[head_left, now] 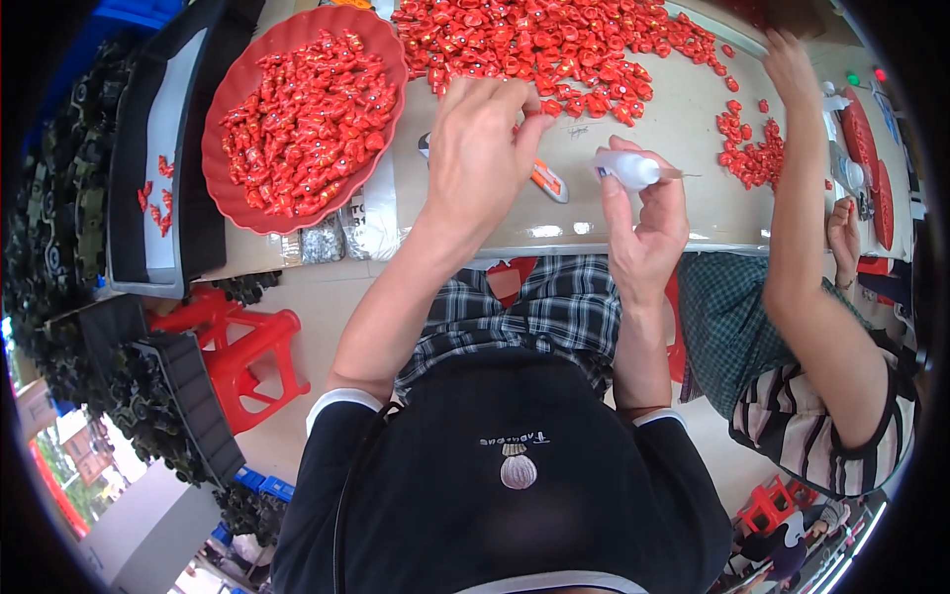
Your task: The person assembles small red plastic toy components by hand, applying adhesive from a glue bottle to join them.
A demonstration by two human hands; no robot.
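Observation:
My right hand is wrapped round a small white squeeze bottle with a thin needle tip that points right. My left hand reaches over the near edge of a big heap of small red pieces. Its fingers are curled, thumb and forefinger close together beside the pieces; whatever is between them is hidden. Under that hand an orange and grey utility knife lies on the table. To the left stands a red scalloped basin, filled with small red shiny pieces.
Left of the basin is a black tray with a few red pieces. At right, a co-worker's arm reaches over the table near a smaller red pile. A red stool stands on the floor at left, near stacked dark crates.

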